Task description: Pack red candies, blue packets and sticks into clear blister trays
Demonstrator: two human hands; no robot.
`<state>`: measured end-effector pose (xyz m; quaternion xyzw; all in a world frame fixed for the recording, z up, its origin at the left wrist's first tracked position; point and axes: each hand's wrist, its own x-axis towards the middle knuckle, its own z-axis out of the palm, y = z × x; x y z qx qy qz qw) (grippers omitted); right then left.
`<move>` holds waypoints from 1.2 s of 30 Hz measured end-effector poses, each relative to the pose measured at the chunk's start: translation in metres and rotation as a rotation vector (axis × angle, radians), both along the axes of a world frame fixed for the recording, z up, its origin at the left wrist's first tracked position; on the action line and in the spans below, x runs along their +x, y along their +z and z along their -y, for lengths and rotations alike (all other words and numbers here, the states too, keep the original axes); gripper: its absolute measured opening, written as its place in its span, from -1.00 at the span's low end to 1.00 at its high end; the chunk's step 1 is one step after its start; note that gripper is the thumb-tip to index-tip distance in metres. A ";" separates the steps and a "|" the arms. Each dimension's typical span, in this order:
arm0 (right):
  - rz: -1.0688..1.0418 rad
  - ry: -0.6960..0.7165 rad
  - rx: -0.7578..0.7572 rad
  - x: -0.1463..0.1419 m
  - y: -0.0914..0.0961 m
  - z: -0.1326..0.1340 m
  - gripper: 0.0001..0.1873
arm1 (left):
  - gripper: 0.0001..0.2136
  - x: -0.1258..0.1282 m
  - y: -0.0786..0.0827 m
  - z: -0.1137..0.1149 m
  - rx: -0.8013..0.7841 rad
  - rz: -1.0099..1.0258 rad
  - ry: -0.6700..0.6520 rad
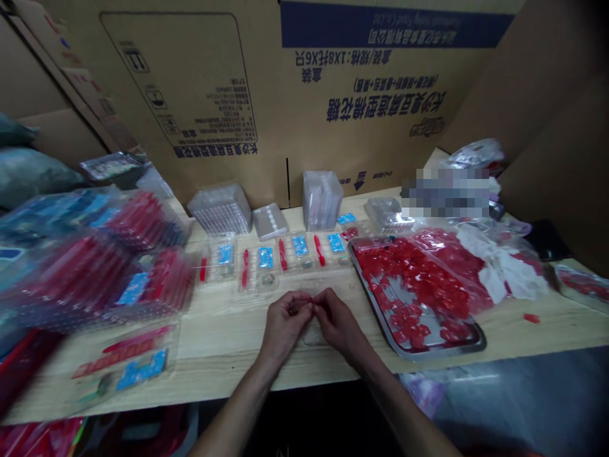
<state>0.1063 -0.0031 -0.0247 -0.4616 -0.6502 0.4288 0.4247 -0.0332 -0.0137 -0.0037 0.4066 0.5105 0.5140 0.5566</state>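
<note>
Left of the metal tray (428, 352), one pack (127, 357) seems finished, four packs (257, 270) part-filled; by left hand (284, 322) and right hand (340, 322), fingers closed, a small red piece (311, 301) is seemingly pinched.

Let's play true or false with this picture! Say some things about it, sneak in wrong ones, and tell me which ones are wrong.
1. The left hand and right hand are close together. True.
2. Both hands wear gloves. False: they are bare.
3. The metal tray holds red pieces. True.
4. The metal tray is to the left of the hands. False: it is to their right.
5. A red stick lies beside a blue packet. True.
6. The big cardboard at the back has nothing printed on it. False: it has dark printed writing.
</note>
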 end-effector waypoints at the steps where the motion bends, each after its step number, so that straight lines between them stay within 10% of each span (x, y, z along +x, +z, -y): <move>1: 0.015 -0.001 0.008 -0.001 0.000 0.000 -0.93 | -0.78 -0.001 -0.001 0.000 0.014 -0.029 -0.006; 15: 0.154 -0.058 0.038 0.002 0.006 0.006 -0.96 | -0.79 0.002 0.009 0.008 0.191 -0.246 -0.028; 24: 0.184 -0.030 0.139 0.012 0.007 0.011 -0.88 | -0.78 -0.002 0.000 0.003 -0.079 0.096 -0.098; 36: 0.635 0.017 0.183 0.021 -0.010 0.007 -0.57 | -0.76 -0.011 -0.015 -0.073 0.449 -0.805 -0.212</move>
